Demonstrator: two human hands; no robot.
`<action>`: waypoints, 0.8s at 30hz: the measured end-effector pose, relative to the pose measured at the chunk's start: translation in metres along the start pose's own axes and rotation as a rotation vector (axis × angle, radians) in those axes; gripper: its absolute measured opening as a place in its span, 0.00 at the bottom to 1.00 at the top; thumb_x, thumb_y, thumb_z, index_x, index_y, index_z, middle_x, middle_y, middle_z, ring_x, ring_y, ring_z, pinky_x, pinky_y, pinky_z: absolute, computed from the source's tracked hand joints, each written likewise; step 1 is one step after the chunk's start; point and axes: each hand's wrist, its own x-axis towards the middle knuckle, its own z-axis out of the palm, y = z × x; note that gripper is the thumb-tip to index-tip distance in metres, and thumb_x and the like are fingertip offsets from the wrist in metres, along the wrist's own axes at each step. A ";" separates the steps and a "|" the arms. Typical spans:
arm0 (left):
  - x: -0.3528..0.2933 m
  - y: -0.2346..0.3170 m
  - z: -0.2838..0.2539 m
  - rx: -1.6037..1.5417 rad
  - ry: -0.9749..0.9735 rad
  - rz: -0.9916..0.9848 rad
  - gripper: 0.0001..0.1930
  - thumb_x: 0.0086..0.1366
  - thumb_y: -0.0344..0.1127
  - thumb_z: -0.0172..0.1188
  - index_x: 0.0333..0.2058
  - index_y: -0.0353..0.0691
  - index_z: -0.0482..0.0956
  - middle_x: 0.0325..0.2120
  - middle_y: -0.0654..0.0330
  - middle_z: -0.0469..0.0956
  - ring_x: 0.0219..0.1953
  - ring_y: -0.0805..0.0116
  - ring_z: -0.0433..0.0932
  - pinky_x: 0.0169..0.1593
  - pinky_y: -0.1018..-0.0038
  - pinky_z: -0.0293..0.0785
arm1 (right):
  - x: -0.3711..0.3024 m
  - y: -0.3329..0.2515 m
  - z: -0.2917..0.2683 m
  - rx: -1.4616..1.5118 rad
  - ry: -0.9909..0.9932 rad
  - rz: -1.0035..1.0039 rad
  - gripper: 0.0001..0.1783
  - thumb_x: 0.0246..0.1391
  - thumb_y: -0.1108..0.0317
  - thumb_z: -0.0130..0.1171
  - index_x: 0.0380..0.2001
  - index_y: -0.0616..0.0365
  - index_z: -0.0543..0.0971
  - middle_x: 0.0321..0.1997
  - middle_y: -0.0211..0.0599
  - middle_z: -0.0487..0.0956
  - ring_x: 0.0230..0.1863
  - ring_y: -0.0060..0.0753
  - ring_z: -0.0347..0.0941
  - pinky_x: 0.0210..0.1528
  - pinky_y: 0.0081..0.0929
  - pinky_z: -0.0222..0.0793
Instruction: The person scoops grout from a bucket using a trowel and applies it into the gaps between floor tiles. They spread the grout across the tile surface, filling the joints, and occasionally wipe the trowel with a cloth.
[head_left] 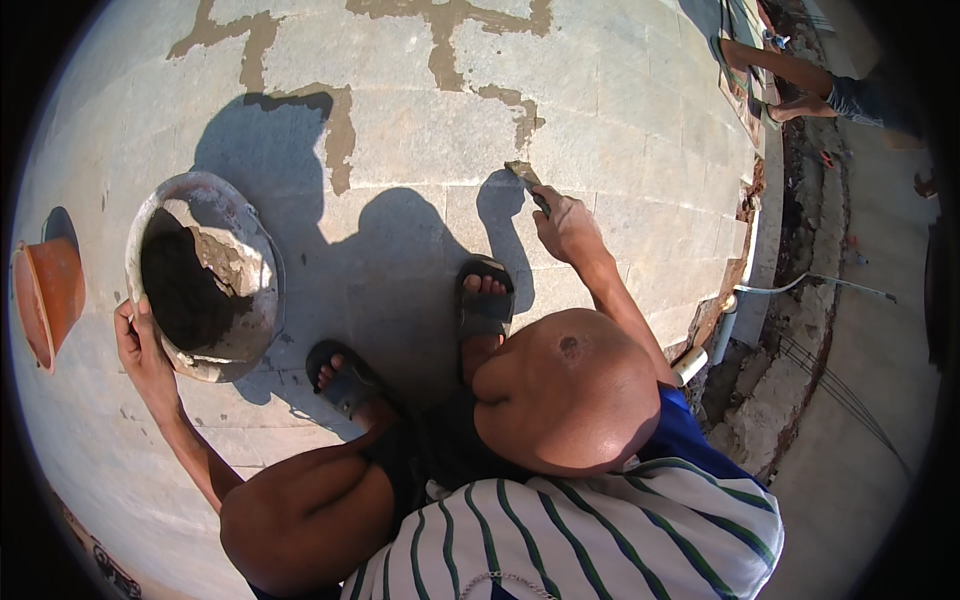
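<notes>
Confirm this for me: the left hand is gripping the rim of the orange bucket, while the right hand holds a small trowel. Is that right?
Not quite. The head view shows the left hand gripping the rim of the whitish mortar bucket, not the orange bucket. The right hand does hold a small trowel.
</notes>
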 end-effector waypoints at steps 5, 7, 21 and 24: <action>0.000 0.003 0.007 -0.009 -0.004 -0.007 0.11 0.69 0.43 0.51 0.36 0.40 0.71 0.22 0.74 0.59 0.24 0.85 0.52 0.26 0.84 0.46 | 0.034 0.030 -0.014 0.036 0.171 0.011 0.22 0.52 0.65 0.55 0.51 0.58 0.71 0.41 0.56 0.78 0.44 0.57 0.74 0.45 0.43 0.70; -0.002 0.005 0.005 -0.023 -0.013 -0.012 0.11 0.69 0.43 0.51 0.36 0.41 0.71 0.22 0.74 0.59 0.24 0.84 0.52 0.26 0.84 0.46 | 0.054 0.033 -0.018 0.036 0.207 -0.021 0.22 0.52 0.66 0.54 0.51 0.58 0.72 0.40 0.57 0.78 0.43 0.58 0.74 0.44 0.43 0.71; 0.002 -0.003 0.004 -0.062 -0.014 -0.011 0.10 0.70 0.41 0.50 0.37 0.40 0.70 0.27 0.73 0.63 0.29 0.84 0.56 0.32 0.86 0.52 | 0.027 0.024 -0.019 -0.012 0.053 -0.036 0.23 0.46 0.70 0.49 0.49 0.56 0.74 0.36 0.61 0.78 0.39 0.60 0.75 0.43 0.47 0.71; -0.001 0.000 -0.003 -0.030 0.012 -0.026 0.10 0.70 0.41 0.50 0.37 0.40 0.70 0.28 0.72 0.64 0.30 0.83 0.57 0.34 0.86 0.54 | 0.007 0.021 -0.012 0.030 0.003 -0.081 0.22 0.49 0.68 0.52 0.51 0.53 0.73 0.36 0.59 0.78 0.40 0.59 0.75 0.44 0.47 0.70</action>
